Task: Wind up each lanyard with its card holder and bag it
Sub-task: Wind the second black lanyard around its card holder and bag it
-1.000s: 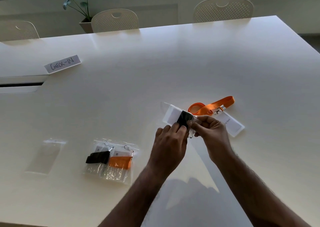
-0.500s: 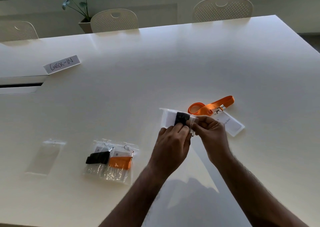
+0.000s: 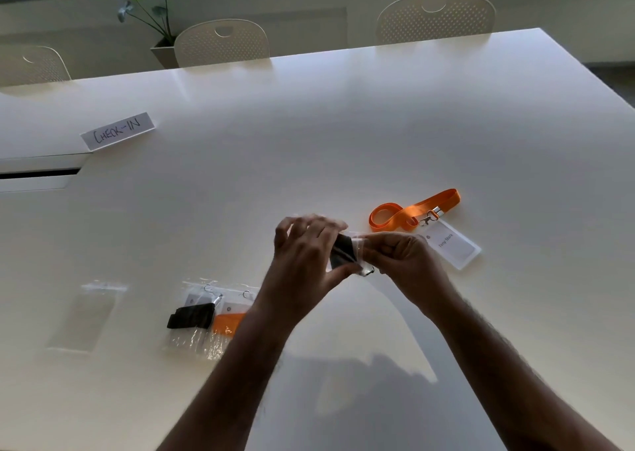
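Both hands hold a small clear bag [image 3: 357,248] above the table, with a wound black lanyard [image 3: 343,253] inside it. My left hand [image 3: 305,258] grips the bag's left part, thumb underneath and fingers spread over it. My right hand [image 3: 409,258] pinches the bag's right end, where a metal clip [image 3: 368,272] pokes out. An orange lanyard [image 3: 412,210] lies loose behind my right hand, clipped to a white card holder [image 3: 453,246]. Two filled bags lie at the lower left, one with a black lanyard [image 3: 190,316], one with an orange lanyard [image 3: 228,323].
An empty clear bag [image 3: 87,316] lies at the far left. A paper sign reading CHECK-IN [image 3: 117,131] sits further back on the white table [image 3: 343,141]. Chairs [image 3: 434,17] and a potted plant [image 3: 158,21] stand behind the far edge.
My left hand has slid up over the bag, and its fingers have spread. The white card end that stuck out on the left is now hidden under that hand.
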Tool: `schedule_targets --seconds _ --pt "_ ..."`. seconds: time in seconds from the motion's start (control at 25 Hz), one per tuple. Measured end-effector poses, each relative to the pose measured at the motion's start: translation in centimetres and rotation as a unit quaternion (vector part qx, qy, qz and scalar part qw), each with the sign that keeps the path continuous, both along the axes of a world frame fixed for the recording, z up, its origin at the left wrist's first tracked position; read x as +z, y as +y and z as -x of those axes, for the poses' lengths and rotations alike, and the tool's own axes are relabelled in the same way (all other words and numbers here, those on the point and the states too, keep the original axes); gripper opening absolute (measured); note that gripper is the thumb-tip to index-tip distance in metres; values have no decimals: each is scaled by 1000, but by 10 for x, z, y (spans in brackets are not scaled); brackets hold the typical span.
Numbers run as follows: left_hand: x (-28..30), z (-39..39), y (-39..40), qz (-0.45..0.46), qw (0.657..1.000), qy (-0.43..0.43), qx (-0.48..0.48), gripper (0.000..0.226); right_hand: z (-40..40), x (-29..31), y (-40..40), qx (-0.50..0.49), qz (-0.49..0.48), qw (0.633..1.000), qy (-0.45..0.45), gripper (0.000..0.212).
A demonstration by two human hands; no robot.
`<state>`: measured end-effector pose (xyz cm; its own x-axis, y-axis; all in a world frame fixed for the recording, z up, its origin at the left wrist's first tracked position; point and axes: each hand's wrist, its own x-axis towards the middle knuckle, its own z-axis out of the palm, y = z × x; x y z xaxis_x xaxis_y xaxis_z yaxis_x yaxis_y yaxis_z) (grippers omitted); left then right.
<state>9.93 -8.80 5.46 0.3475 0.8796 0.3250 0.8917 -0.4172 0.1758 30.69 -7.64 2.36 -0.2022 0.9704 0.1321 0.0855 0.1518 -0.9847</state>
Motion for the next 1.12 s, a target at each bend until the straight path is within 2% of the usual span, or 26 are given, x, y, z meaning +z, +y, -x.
schedule_targets --seconds 0.16,0.28,0.4,0.56,0.72,0.84,1.0,1.12 --pt "3 3 4 134 987 -78 -27 48 0 1 1 27 -1 996 -80 20" --pt "2 7 5 167 979 -106 -42 45 -1 3 0 46 12 994 -94 5" --pt "1 10 4 191 976 -96 -43 45 0 5 1 62 9 993 -98 10" --pt "2 12 7 236 968 -77 -37 42 1 3 1 78 -12 987 -137 4" --pt "0 13 9 287 950 -118 -37 39 4 -1 1 89 -1 990 -108 7" --pt "-5 14 7 307 931 -191 -48 35 8 -5 3 73 -7 993 -97 7" --pt "-10 16 7 345 876 -334 -42 34 8 -5 3 68 -28 991 -108 21" --pt "-14 15 7 348 826 -443 -24 33 1 1 5 -13 -80 992 -98 22"
